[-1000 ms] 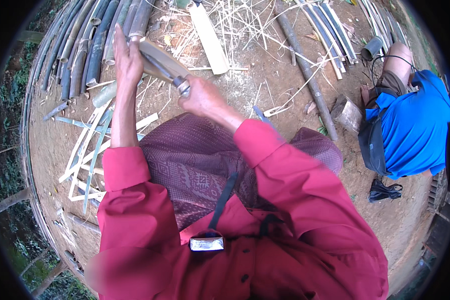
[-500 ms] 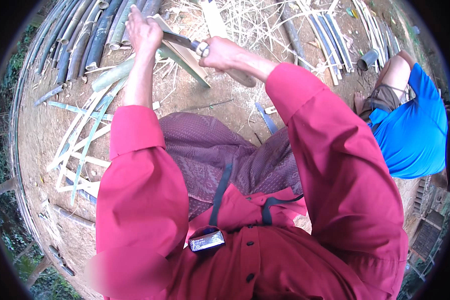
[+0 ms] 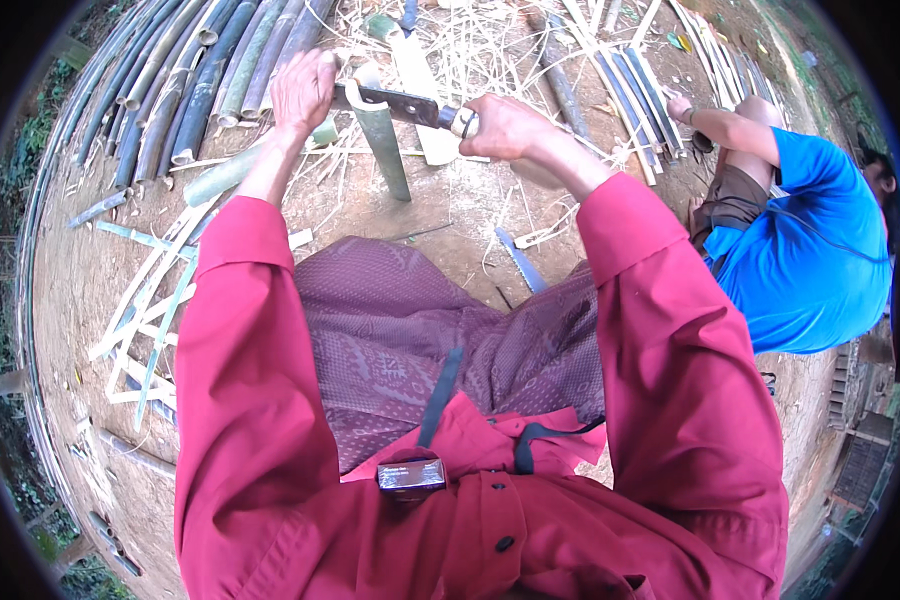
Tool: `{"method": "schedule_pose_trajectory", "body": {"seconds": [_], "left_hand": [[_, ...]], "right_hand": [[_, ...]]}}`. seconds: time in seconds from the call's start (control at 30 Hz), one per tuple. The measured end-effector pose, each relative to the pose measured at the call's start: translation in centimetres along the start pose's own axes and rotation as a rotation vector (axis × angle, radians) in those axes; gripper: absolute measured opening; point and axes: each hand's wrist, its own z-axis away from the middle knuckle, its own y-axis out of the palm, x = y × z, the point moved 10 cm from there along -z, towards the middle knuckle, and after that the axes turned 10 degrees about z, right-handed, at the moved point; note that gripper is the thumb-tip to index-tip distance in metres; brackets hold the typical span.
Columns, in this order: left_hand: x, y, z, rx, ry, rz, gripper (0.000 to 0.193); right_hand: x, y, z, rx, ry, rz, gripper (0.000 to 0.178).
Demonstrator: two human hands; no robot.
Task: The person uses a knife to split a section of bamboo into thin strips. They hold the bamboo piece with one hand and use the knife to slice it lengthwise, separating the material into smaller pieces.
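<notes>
My right hand [image 3: 500, 128] grips the dark handle of a machete [image 3: 415, 106], which is wrapped with a pale band. Its blade runs left, through or across the upper end of a split green bamboo piece [image 3: 380, 150]. That piece stands nearly upright, its pale, curved cut end showing above the blade. At the blade's far end my left hand [image 3: 303, 92] is closed around the tip, the fingers partly hidden. Behind the bamboo piece lies a pale flat plank [image 3: 425, 90]. A thick green bamboo section [image 3: 220, 180] rests below my left wrist.
Bamboo poles [image 3: 200, 80] are piled at the far left. Split strips [image 3: 155, 310] lie at the left, and shavings [image 3: 490, 50] spread at the back. A blue-edged saw blade [image 3: 520, 260] lies before my knees. A person in a blue shirt [image 3: 805, 245] sits at the right.
The bamboo piece has swung from a slant to nearly upright. Both my hands and the machete have shifted right, and the blade now lies at its upper end. The other person's arm now reaches forward.
</notes>
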Motion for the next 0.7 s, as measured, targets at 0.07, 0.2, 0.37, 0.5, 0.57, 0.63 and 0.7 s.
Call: {"method": "schedule_pose_trajectory", "body": {"seconds": [0.07,0.2,0.37,0.5,0.57,0.63,0.7], "left_hand": [[-1.3,-0.8,-0.4,-0.176,-0.048,0.051,0.046],[-5.2,-1.3,-3.4,-0.217,0.031,0.062,0.045],[-3.0,0.2,-1.1,-0.315,0.004,-0.014,0.029],[10.6,15.5,23.1,0.236,-0.484,0.211,0.045],[9.6,16.3,21.3,-0.169,-0.85,0.787,0.056],[3.8,12.5,17.3,-0.692,-0.979,1.143,0.066],[-3.9,4.7,14.5,-0.722,-0.745,0.976,0.084]], "right_hand": [[-1.5,-2.2,1.1,-0.227,0.04,0.107,0.048],[-5.0,-3.5,1.9,-0.328,0.05,0.032,0.041],[-4.9,-1.1,0.5,-0.116,0.043,-0.123,0.032],[-2.6,15.2,0.7,-0.148,-0.086,0.043,0.026],[-5.4,18.0,-1.2,0.128,0.034,0.069,0.026],[-9.6,20.9,-4.2,0.117,0.18,-0.031,0.028],[-7.5,19.1,-5.8,0.058,0.186,-0.123,0.033]]}}
